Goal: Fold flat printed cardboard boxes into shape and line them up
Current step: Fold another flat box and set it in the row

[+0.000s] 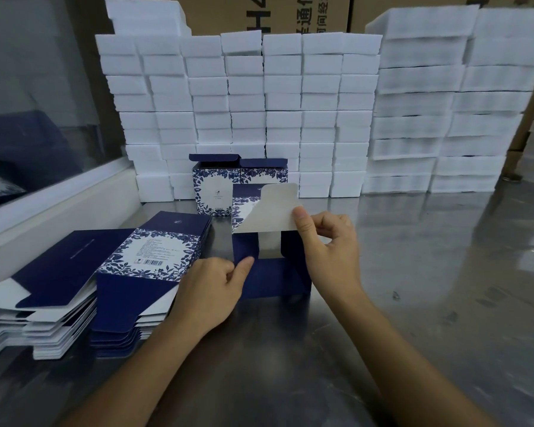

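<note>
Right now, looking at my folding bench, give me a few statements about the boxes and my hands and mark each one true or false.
1. The right hand pinches the pale flap of the half-folded box. True.
2. The left hand rests on the table, holding nothing. False: it pinches a dark blue flap of that box.
3. Two folded boxes stand upright behind it. True.
4. The flat box stacks lie to the right. False: they lie left.
</note>
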